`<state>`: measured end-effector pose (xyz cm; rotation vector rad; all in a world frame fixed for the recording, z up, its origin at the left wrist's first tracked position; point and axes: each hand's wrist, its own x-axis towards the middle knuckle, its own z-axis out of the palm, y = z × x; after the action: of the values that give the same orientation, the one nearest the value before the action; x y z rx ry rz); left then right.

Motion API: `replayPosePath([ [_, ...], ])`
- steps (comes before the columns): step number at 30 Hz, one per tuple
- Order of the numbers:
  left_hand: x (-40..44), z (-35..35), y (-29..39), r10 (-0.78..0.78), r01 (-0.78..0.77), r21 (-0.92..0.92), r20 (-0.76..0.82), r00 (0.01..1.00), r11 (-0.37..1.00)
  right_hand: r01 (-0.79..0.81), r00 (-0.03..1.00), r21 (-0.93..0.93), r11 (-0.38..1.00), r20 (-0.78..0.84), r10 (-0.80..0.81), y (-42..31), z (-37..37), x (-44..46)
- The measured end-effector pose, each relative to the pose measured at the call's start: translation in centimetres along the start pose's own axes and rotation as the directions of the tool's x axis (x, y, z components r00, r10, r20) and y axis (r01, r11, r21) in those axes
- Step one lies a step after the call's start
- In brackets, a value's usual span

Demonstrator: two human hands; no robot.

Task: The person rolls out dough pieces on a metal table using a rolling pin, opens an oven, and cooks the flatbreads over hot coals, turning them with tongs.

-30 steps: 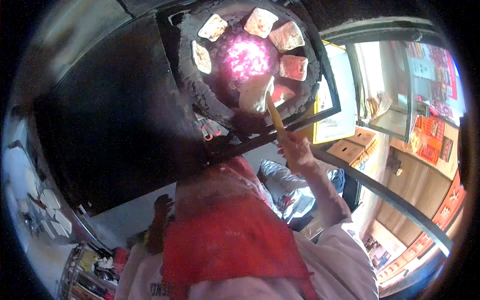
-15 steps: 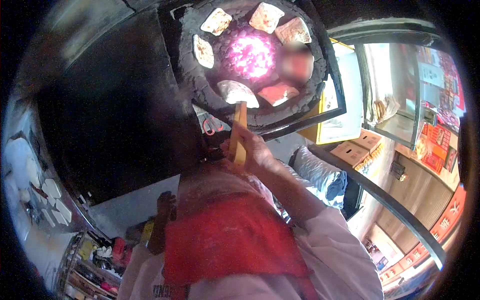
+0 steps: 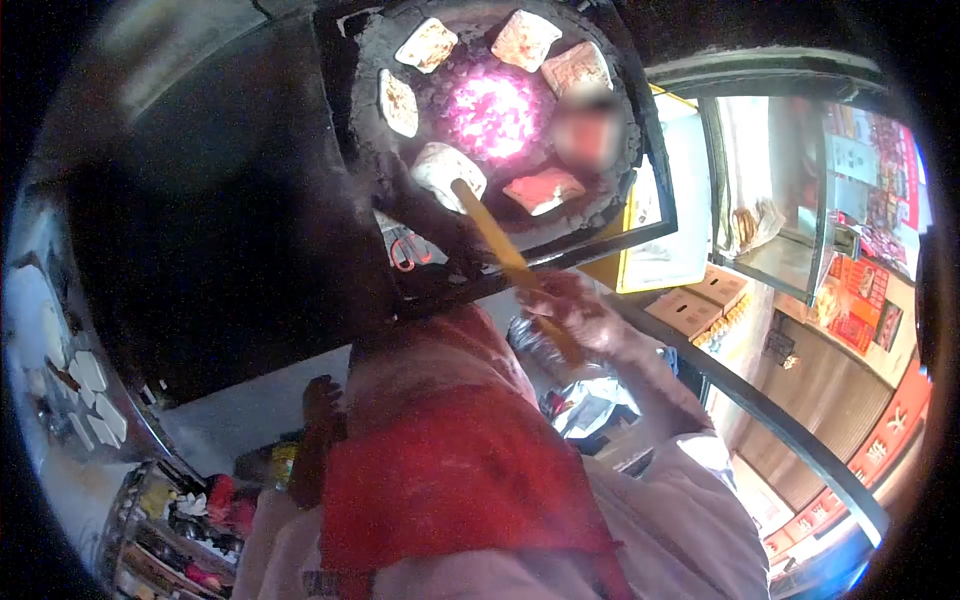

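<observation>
My right hand (image 3: 572, 312) is wrapped round a wooden stick (image 3: 500, 246), whose far tip touches a pale flatbread (image 3: 449, 174) at the lower left of a round charcoal oven. Several more flatbreads, such as a browned one (image 3: 526, 40) at the top and a reddish one (image 3: 544, 190) at the lower right, lie around the glowing coals (image 3: 492, 112). One piece at the right is blurred. My left hand (image 3: 322, 402) hangs in shadow beside the red apron (image 3: 450, 480), near no flatbread; its fingers are too dark to read.
Red-handled scissors (image 3: 409, 253) lie by the oven's lower left corner. A dark board or counter (image 3: 230, 240) spans the left. Pale pieces (image 3: 98, 400) rest on a far-left surface. A yellow-edged case (image 3: 668, 200), cardboard boxes (image 3: 698, 300) and a metal rail (image 3: 780, 410) are at the right.
The pale flatbread has moved from the oven's lower middle to its lower left. My right hand swung left with the stick, then back right, the stick now slanting up-left.
</observation>
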<state>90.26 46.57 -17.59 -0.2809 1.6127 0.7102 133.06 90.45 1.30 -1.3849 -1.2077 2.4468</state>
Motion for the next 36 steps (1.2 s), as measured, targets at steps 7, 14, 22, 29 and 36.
replayPosePath([
  [7,-1.3,3.0,1.0,0.003,-0.007,-0.042,-0.077,0.997,0.999,-0.368,0.881,-0.803,-0.469,-0.140,-0.452,-13.1,-7.2,-3.0],
  [14,0.8,-0.2,-4.8,0.114,-0.070,-0.262,0.157,0.981,0.963,-0.207,0.959,-0.658,-0.724,0.010,-0.283,-13.4,-9.0,2.1],
  [22,-4.6,4.3,-0.9,0.103,-0.104,-0.130,-0.020,0.995,0.986,-0.293,0.939,-0.840,-0.457,-0.162,-0.304,-11.9,-12.2,1.3],
  [29,-3.5,6.7,0.5,0.027,-0.033,-0.133,-0.051,0.998,0.991,-0.528,0.834,-0.609,0.592,-0.503,0.227,-13.3,-9.2,-0.6],
  [36,-2.6,3.9,-0.4,0.069,-0.063,-0.160,0.029,0.997,0.985,-0.543,0.838,-0.539,0.644,-0.297,0.457,-11.8,-10.5,0.0],
])
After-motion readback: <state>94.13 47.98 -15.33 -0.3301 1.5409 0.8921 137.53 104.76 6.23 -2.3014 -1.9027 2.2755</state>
